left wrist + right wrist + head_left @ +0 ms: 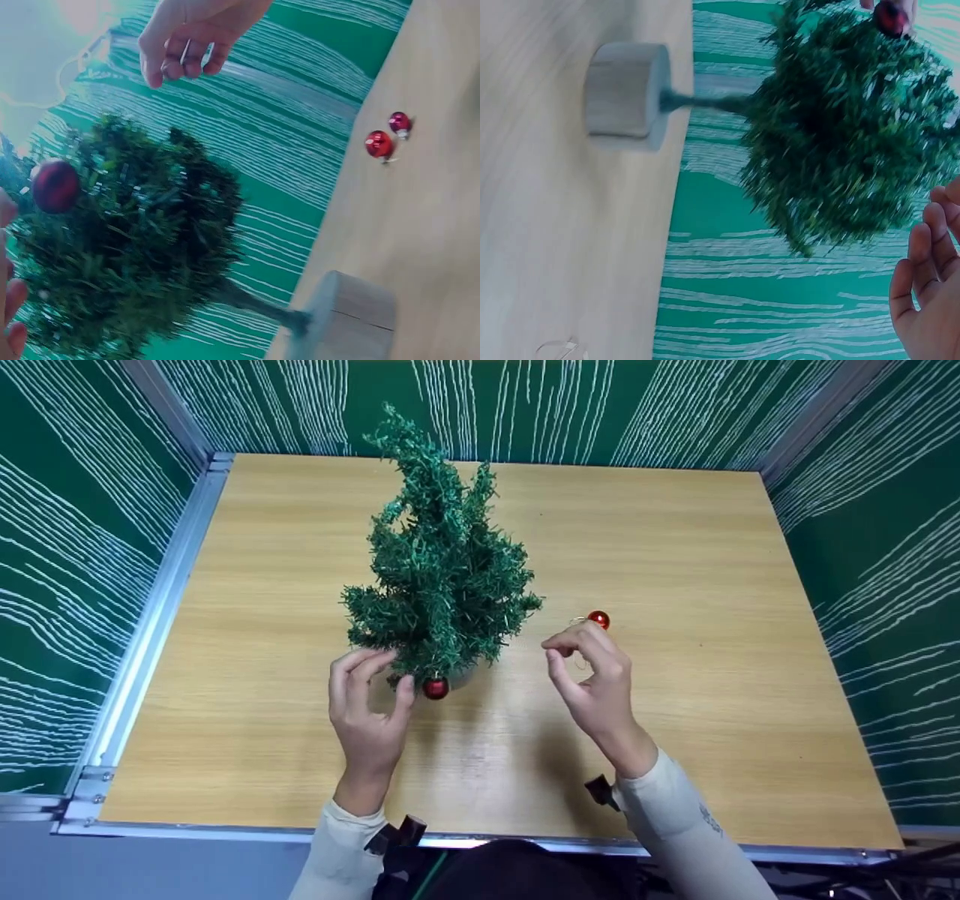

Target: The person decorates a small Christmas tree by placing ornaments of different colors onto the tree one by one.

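A small green artificial Christmas tree [442, 562] stands on a round pale wooden base [360, 315]. From its lower front branch hangs a dark red bauble [436, 687]. My left hand [369, 720] is just left of this bauble, thumb apart from the fingers, fingertips right at the branch tips. My right hand [596, 682] hovers to the right of the tree, fingers loosely bent and nothing held. Just beyond it lies a bright red bauble [598, 619] on the table. Next to that sits a darker bauble [400, 121], hidden behind my right hand in the head view.
The wooden table [675, 555] is edged by a metal frame [161, 607]. Green panels with white streaks [517, 412] wall it at the back and both sides. A thin wire loop [562, 349] shows on the tabletop in the right wrist view.
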Tool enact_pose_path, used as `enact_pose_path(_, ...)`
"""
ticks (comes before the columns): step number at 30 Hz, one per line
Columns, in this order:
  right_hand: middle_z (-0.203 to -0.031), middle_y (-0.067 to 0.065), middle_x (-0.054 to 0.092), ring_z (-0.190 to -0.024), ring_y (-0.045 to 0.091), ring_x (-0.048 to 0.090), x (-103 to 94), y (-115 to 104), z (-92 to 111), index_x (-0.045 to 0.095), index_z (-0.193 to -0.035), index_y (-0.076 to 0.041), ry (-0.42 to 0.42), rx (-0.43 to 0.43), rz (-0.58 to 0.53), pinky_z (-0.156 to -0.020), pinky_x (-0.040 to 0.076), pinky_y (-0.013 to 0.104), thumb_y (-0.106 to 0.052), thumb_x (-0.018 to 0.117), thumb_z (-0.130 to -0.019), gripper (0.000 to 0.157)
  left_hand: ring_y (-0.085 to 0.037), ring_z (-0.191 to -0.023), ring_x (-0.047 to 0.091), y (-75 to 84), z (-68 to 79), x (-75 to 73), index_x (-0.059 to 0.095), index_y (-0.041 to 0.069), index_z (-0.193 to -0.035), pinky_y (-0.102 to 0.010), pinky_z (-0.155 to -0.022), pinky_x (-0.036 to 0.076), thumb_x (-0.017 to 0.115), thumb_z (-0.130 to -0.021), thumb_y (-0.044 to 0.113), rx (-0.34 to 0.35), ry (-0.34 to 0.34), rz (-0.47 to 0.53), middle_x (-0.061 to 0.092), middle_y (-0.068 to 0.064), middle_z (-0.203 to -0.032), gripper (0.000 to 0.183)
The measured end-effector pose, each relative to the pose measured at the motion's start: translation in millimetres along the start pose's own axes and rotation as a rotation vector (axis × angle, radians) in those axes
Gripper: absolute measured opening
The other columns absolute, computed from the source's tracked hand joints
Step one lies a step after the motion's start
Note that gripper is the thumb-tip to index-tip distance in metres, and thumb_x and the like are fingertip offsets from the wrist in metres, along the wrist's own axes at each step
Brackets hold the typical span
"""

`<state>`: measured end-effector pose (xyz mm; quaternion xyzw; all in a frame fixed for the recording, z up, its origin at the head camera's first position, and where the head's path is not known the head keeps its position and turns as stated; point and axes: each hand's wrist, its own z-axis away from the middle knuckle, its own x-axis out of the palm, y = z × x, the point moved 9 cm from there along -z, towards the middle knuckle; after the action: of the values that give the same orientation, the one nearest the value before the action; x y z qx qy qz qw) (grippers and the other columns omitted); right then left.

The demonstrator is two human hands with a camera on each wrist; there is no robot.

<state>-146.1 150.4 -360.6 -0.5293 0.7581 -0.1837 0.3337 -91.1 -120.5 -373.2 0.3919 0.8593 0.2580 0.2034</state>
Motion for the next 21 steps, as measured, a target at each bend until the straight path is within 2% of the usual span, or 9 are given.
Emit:
enact_pose_path(5, -0.081, 0.008, 0.065, -0.077, 0.015, 0.058, -9.7, 12, 7, 0.071, -0.086, -0.003, -0.001, 0.052, 0.036, -0.07, 0.046, 0.018, 0.006, 0.064, -0.083, 0.012, -0.026, -0.091, 0.056, -14.9, 17.8, 0.9, 0.064, -0.001, -0.102, -0.026, -0.082, 0.048, 0.065, -0.083, 0.022, -0.057, 0.006, -0.032, 0.058, -0.017, -0.099, 0.03)
enact_pose_path(11, -0.081, 0.006, 0.064, -0.077, 0.013, 0.057, -15.1, 18, 11, 0.071, -0.086, -0.004, 0.003, 0.08, 0.07, -0.069, 0.044, 0.018, 0.007, 0.066, -0.082, 0.013, -0.024, -0.092, 0.056, -32.1, 35.3, 9.7, 0.06, 0.0, -0.107, -0.032, -0.076, 0.047, 0.076, -0.076, 0.012, -0.122, -0.058, -0.074, 0.058, -0.015, -0.102, 0.037)
enact_pose_path(16, -0.08, 0.006, 0.064, -0.076, 0.012, 0.057, -17.1, 20, 13, 0.071, -0.085, -0.004, 0.006, 0.1, 0.075, -0.07, 0.046, 0.018, 0.006, 0.065, -0.083, 0.012, -0.021, -0.09, 0.058, -37.8, 38.0, 14.9, 0.061, 0.0, -0.106, -0.03, -0.071, 0.047, 0.076, -0.081, 0.008, -0.169, -0.081, -0.06, 0.06, -0.012, -0.101, 0.03)
enact_pose_path(21, -0.079, 0.006, 0.063, -0.075, 0.012, 0.056, -17.4, 22, 16, 0.071, -0.084, -0.004, 0.007, 0.116, 0.068, -0.071, 0.047, 0.016, 0.007, 0.064, -0.083, 0.013, -0.018, -0.081, 0.058, -36.4, 36.2, 13.3, 0.065, 0.001, -0.101, -0.026, -0.067, 0.046, 0.075, -0.084, 0.006, -0.165, -0.067, -0.065, 0.064, -0.009, -0.095, 0.02)
